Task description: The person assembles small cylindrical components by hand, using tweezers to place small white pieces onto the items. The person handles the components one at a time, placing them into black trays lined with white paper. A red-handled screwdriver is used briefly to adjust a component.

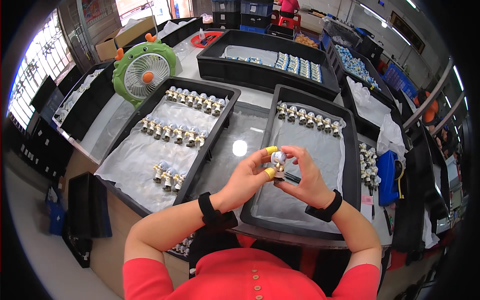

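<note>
Between my two hands a small painted figurine (278, 161) stands upright, with a pale blue-white head, light body and dark base. My left hand (250, 175) pinches it from the left, with yellow tape on its thumb and a fingertip. From the other side, my right hand (306, 175) has its thumb at the base and a finger near the head. Below them lies a lined black tray (352, 165) with a row of like figurines (308, 119) along its far end. A dark pen-like tool (292, 178) shows just behind my right fingers.
At left, another black tray (192, 172) holds rows of figurines (172, 132). A green fan (145, 70) stands behind it. Farther back is a large tray (260, 75) of blue-white pieces. Loose figurines (368, 165) and a blue container (387, 177) sit at right.
</note>
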The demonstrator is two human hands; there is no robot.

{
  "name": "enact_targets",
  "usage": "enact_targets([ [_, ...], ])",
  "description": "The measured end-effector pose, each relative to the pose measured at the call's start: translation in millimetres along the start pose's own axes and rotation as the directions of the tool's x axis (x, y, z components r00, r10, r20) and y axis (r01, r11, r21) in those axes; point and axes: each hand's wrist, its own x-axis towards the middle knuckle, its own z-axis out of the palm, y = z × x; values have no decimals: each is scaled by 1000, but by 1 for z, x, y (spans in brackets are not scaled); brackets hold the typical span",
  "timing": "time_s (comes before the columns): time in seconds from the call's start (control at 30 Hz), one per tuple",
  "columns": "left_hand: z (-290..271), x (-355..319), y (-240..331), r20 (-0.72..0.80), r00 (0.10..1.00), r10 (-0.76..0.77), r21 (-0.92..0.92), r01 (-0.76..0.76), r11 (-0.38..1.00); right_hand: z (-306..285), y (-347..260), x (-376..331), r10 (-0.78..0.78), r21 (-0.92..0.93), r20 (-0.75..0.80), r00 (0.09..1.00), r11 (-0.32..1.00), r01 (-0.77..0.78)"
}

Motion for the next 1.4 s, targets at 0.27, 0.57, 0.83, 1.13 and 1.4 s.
enact_targets([
  [0.27, -2, 0, 5, -30, 992, -122, -136, 116, 984, 1, 9, -3, 24, 45, 9, 1000, 999, -24],
  [0.57, -4, 3, 5, -37, 989, -146, -105, 141, 984, -2, 12, -3, 182, 217, 124, 975, 954, -206],
  [0.83, -5, 3, 7, -5, 988, -154, -142, 151, 978, 1, 12, -4, 165, 192, 102, 981, 964, -182],
  [1.13, -7, 4, 2, 58, 979, -194, -266, 202, 943, 1, 2, -2, 91, 105, 70, 993, 990, -99],
  [1.4, -6, 4, 3, 145, 966, -216, -401, 256, 879, 6, 12, -7, 265, 378, 67, 962, 885, -270],
])
